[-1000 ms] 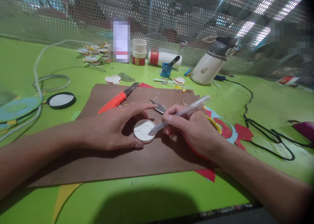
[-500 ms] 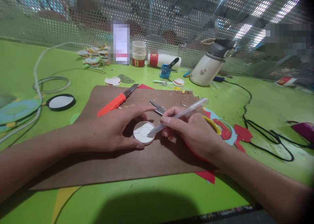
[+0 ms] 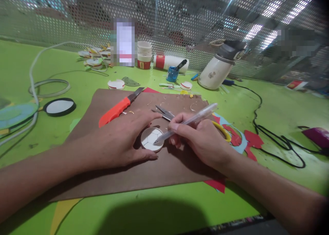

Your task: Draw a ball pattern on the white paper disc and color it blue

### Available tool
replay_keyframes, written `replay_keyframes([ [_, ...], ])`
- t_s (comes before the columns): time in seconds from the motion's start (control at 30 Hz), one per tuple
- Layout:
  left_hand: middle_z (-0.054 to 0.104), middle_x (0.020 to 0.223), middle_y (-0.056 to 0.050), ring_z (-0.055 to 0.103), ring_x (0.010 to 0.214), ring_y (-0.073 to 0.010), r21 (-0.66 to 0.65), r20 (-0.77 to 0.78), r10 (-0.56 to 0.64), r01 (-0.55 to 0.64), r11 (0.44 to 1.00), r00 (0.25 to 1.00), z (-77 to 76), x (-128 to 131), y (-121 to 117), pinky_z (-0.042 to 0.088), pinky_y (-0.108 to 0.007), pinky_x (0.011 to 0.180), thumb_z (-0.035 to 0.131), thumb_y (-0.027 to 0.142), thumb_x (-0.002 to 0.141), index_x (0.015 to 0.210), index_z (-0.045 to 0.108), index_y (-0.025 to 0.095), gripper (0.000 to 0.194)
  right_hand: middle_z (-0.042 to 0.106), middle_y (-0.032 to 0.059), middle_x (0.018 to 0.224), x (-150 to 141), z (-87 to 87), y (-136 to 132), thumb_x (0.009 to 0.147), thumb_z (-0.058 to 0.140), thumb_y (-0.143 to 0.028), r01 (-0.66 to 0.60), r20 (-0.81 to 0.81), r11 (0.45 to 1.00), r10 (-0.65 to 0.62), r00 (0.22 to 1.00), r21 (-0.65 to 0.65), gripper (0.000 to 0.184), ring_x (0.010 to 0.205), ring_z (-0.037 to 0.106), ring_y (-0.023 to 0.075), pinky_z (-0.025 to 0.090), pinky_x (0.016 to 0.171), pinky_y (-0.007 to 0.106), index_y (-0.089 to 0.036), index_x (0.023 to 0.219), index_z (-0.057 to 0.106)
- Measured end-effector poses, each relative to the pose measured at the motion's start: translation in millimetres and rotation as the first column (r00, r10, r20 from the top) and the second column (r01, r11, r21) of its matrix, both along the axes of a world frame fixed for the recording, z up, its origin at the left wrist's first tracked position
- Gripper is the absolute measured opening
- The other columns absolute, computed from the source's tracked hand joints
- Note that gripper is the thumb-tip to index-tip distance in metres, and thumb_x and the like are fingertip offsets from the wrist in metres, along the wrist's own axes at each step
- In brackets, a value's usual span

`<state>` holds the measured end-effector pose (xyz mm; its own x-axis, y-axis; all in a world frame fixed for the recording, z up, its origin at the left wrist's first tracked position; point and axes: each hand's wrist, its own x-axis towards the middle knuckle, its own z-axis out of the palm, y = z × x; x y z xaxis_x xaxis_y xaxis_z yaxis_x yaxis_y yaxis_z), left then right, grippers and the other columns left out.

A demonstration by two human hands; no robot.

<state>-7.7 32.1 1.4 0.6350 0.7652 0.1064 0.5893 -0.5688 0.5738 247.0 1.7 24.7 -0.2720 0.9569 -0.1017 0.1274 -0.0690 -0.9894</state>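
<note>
both forearms are bare up to the edge of the view, with no sleeve showing. the left hand (image 3: pixel 120 140) wears no glove, ring or band, and its nails are short and plain. the right hand (image 3: pixel 203 139) is likewise bare, with no watch or strap behind it at the wrist.

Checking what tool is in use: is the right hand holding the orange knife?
No, the right hand holds a clear pen, while the orange knife lies untouched on the brown board.

I see a white disc (image 3: pixel 151 139) lying flat between my fingers, clear pen (image 3: pixel 187 121) tip touching it
</note>
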Motion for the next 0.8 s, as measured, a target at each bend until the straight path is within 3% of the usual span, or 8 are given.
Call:
replay_keyframes([
  [0.23,0.079,0.157,-0.008,0.074,0.14,-0.0418,0.024,0.048,-0.058,0.057,0.998,0.997,-4.0,-8.4,1.5,0.062,-0.053,0.114,0.092,0.061,0.091,0.155,0.07,0.036,0.073,0.073,-0.0037,0.062,0.9,-0.8,1.4,0.092,0.081,-0.029,0.074,-0.019,0.996,-0.074,0.997,0.052,0.019,0.056,0.06,0.0128,0.045,0.058,0.028,-0.025,0.077,0.07],
  [0.43,0.084,0.134,-0.006,0.078,0.118,-0.0342,-0.072,0.015,-0.066,0.067,0.995,0.998,12.9,-9.1,1.3,0.063,-0.043,0.099,0.085,0.05,0.096,0.136,0.076,0.032,0.045,0.072,-0.0031,0.06,-0.8,-1.3,2.9,0.091,0.08,-0.026,0.06,-0.008,0.997,-0.06,0.998,0.054,0.02,0.056,0.06,0.0129,0.046,0.059,0.027,-0.025,0.075,0.069],
  [0.57,0.084,0.127,-0.007,0.078,0.115,-0.0348,-0.092,-0.021,-0.087,0.084,0.992,0.996,16.2,-5.6,6.3,0.064,-0.046,0.099,0.081,0.05,0.094,0.126,0.078,0.03,0.037,0.071,-0.0036,0.06,-1.2,0.0,2.3,0.089,0.083,-0.026,0.04,-0.003,0.999,-0.04,0.999,0.02,0.021,0.057,0.059,0.0123,0.047,0.06,0.026,-0.024,0.074,0.068],
  [0.8,0.083,0.133,-0.009,0.076,0.123,-0.0373,-0.074,-0.047,-0.068,0.064,0.995,0.997,9.8,-7.7,8.3,0.062,-0.05,0.104,0.079,0.058,0.095,0.13,0.08,0.03,0.044,0.073,-0.0031,0.062,-0.9,0.9,2.7,0.089,0.084,-0.028,0.027,0.031,1.0,-0.026,0.999,-0.008,0.02,0.058,0.061,0.0132,0.05,0.061,0.027,-0.025,0.077,0.069],
])
